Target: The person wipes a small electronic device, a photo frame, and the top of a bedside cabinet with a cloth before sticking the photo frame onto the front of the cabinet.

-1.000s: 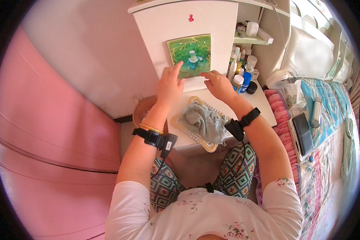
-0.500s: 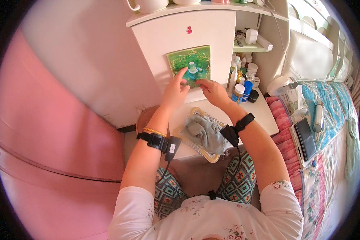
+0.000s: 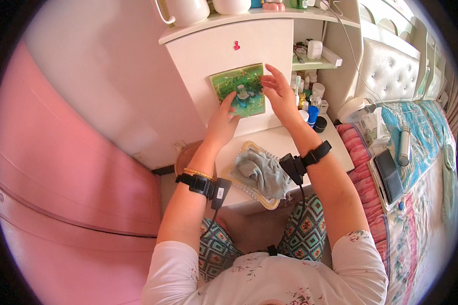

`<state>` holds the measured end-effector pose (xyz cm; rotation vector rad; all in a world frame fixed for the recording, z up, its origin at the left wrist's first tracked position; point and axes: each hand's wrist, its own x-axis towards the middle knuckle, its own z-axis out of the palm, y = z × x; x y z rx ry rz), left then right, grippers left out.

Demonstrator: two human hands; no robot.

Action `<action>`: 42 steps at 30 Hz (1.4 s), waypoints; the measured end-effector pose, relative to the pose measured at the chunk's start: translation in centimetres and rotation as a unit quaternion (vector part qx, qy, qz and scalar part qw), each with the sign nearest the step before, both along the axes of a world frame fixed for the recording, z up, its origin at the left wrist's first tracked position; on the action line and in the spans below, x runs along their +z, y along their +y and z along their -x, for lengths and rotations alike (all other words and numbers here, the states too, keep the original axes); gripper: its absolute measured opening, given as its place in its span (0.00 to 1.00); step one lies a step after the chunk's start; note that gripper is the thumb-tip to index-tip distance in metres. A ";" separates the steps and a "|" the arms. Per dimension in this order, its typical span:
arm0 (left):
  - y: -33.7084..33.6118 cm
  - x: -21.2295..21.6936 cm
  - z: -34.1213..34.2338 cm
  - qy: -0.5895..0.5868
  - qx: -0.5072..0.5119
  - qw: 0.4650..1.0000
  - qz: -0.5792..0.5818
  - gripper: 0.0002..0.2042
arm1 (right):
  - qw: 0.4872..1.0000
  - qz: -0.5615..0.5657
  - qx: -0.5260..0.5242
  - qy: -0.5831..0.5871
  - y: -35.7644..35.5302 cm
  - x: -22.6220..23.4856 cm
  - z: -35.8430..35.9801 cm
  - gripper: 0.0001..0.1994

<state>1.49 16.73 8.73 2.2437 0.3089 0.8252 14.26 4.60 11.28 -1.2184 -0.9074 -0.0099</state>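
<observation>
A square green picture with a small pale and blue figure in its middle lies flat against the white cabinet door. My left hand is at its lower left part, index finger stretched over the surface and thumb apart. My right hand is at the picture's right edge with its fingers spread, the fingertips near or on that edge; contact is hard to tell. Neither hand grips anything. Below them a grey cloth lies crumpled in a clear, gold-rimmed tray on the white tabletop.
Bottles and jars, among them a blue bottle and a black-lidded jar, stand by my right forearm. Overhead, a shelf bears white jugs. A bed with a black notebook lies to the right, a pink surface to the left.
My right hand has moved from the picture's lower edge up to its right edge, and its fingers have spread. My left hand has shifted slightly down and left.
</observation>
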 end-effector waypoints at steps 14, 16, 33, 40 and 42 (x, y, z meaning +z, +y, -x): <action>0.1 -1.0 0.8 0.017 -0.006 0.998 0.054 0.29 | 0.778 0.522 -0.041 -0.346 -8.1 -8.0 9.2 0.29; 0.0 -1.4 1.5 0.010 -0.002 0.998 0.058 0.29 | 0.788 0.516 -0.035 -0.334 -8.0 -8.8 9.5 0.29; -2.9 -8.9 5.8 0.366 0.127 0.908 -0.163 0.19 | 0.935 0.099 0.098 0.327 -18.0 -9.0 5.1 0.19; -2.2 -7.0 11.7 0.154 -0.014 0.944 0.291 0.15 | 0.967 0.141 0.085 0.195 -14.3 -7.8 7.7 0.21; -3.1 -4.4 14.6 0.113 -0.033 0.935 0.333 0.14 | 0.987 0.137 0.076 0.038 -11.4 -6.9 9.3 0.25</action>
